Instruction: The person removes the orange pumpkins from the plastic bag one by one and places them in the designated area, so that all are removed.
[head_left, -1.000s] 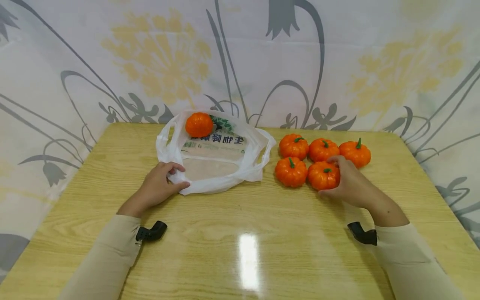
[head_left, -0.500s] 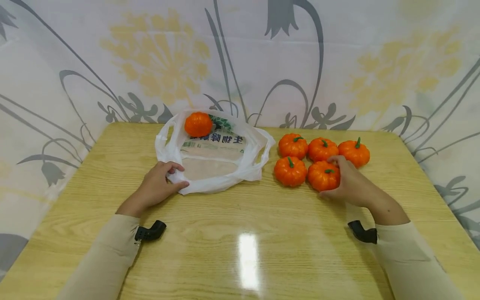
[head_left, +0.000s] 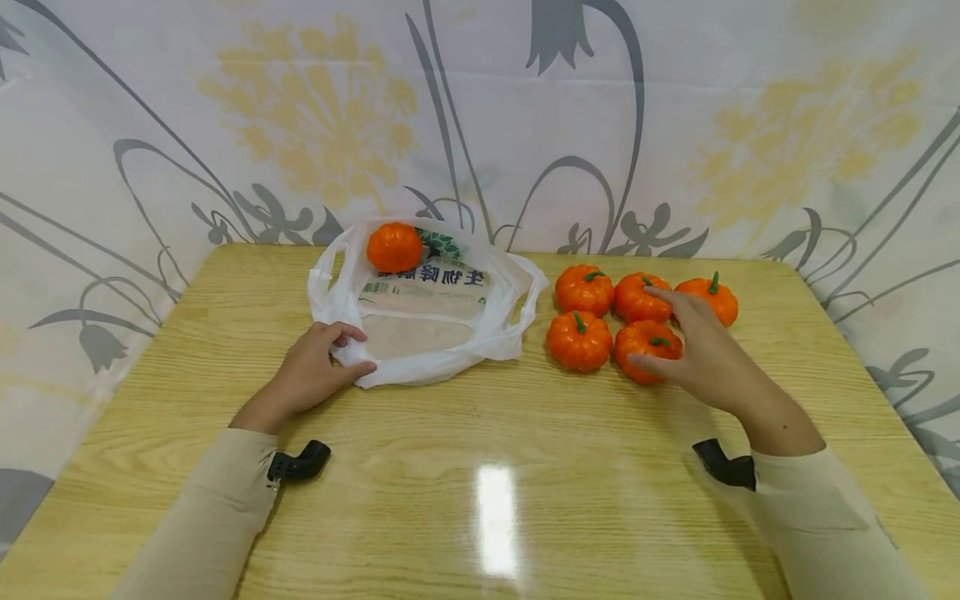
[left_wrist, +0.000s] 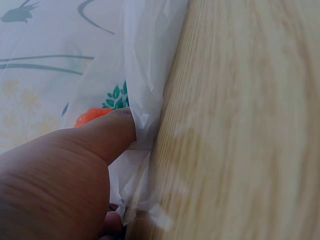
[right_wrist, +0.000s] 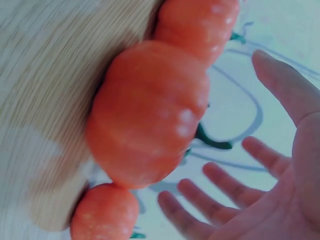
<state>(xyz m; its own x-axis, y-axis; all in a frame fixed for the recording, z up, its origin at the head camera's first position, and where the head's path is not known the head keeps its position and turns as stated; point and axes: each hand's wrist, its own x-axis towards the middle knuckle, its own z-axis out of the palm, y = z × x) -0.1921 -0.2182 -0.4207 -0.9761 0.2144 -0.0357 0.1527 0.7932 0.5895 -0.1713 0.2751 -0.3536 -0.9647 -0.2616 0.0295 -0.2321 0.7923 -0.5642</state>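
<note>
A white plastic bag [head_left: 420, 372] lies with its mouth spread on the table, and one small orange pumpkin [head_left: 394, 247] sits inside at its far left. My left hand [head_left: 307, 367] pinches the bag's near left rim, with the thumb over the edge in the left wrist view. To the right of the bag stand several small orange pumpkins with green stems. Over the front right pumpkin [head_left: 637, 346] my right hand [head_left: 708, 354] hovers with fingers spread, holding nothing. In the right wrist view, a gap shows between those fingers and that pumpkin [right_wrist: 150, 115].
The wooden table [head_left: 420, 475] ends at the back against a flower-printed cloth [head_left: 480, 125]. Beside the front right pumpkin stands the front left one [head_left: 579, 342]. Behind them are the back left [head_left: 583, 290], back middle [head_left: 637, 304] and back right [head_left: 720, 302] pumpkins.
My right hand has come off the front right pumpkin and risen, its fingers spreading apart. That pumpkin has tilted slightly. The left hand keeps its place on the bag.
</note>
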